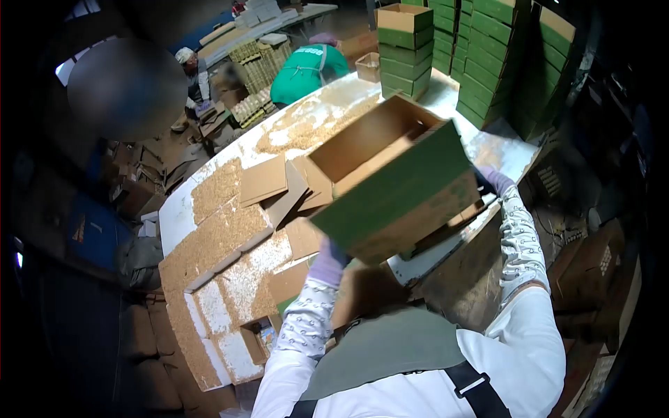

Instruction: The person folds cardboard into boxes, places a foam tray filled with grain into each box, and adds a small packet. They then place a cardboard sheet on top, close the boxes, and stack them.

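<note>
A green and brown cardboard box (411, 195), with its top open, is tilted in the air above the table. My left hand (331, 259), in a purple glove, grips the box's near left end. My right hand (496, 180), also gloved, grips its right end. The box hides part of the fingers of both hands. Its visible interior is bare brown cardboard. Left of the box, loose flat cardboard pieces (265, 180) lie on the table.
The white table (178, 230) is strewn with sawdust-like material (230, 244). Green boxes (406, 59) stand stacked at the back right. Beyond the table are a person in a green top (310, 73) and another person in a cap (201, 80). A small open box (254, 341) sits at the near left.
</note>
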